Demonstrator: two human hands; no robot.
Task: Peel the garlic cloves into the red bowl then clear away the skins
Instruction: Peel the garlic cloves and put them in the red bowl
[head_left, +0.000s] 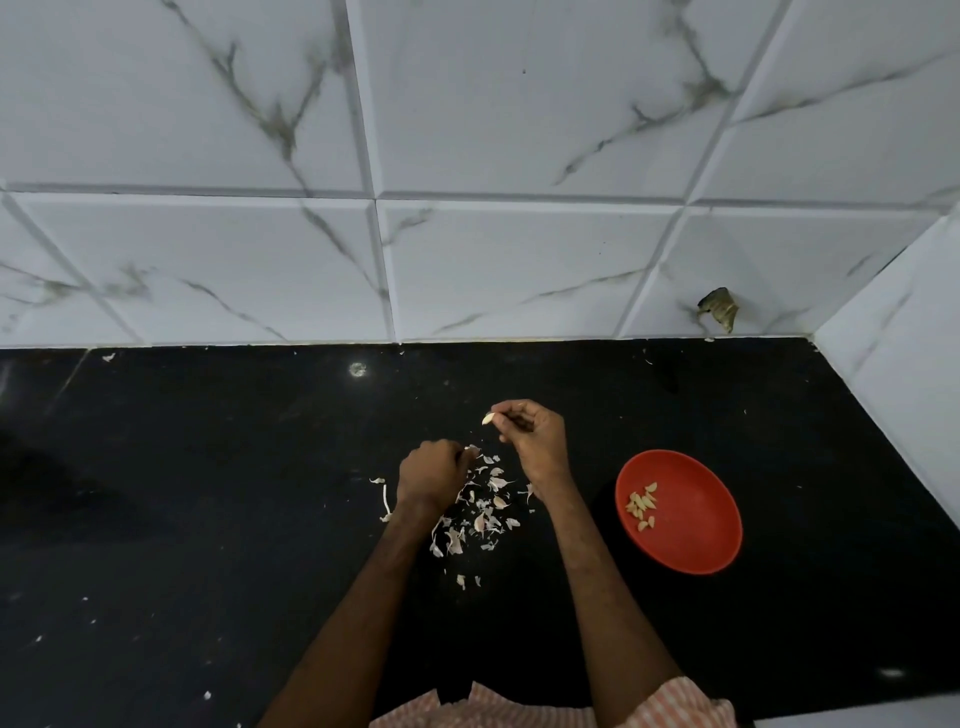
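Observation:
My right hand (535, 435) pinches a pale garlic clove (487, 418) at its fingertips, lifted a little above the black counter. My left hand (432, 475) is lower and to the left, fingers curled, pinching a scrap of garlic skin (471, 450) at the top of the pile. Loose garlic skins (480, 512) lie scattered between and below both hands. The red bowl (696, 540) sits to the right of my right forearm and holds several peeled cloves (643, 506) near its left side.
The black counter (208, 519) meets a white marble-pattern tiled wall (467, 208) at the back and a side wall (898, 353) on the right. A chipped hole (719, 307) marks the back wall. Stray skin bits (383, 499) lie left of my left hand.

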